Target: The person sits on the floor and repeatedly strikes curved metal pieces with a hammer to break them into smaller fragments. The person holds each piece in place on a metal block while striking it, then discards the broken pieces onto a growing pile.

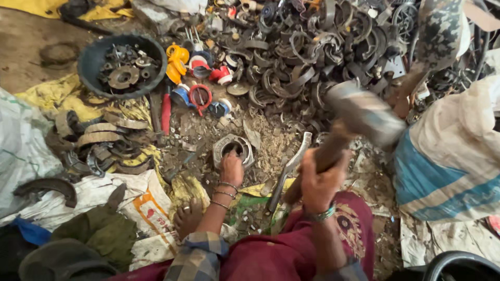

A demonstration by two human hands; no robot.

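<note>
Head view, hands: left [232,167] steadying metal ring [233,149], right [319,183] gripping hammer [364,112]

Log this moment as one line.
left hand: steadies metal ring on ground | right hand: grips raised hammer | nearby: basin of scrap parts

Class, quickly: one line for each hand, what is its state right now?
Left hand: rests on the grey metal ring part on the ground; grip cannot be told.
Right hand: closed around the wooden handle of the raised, blurred hammer.
</note>
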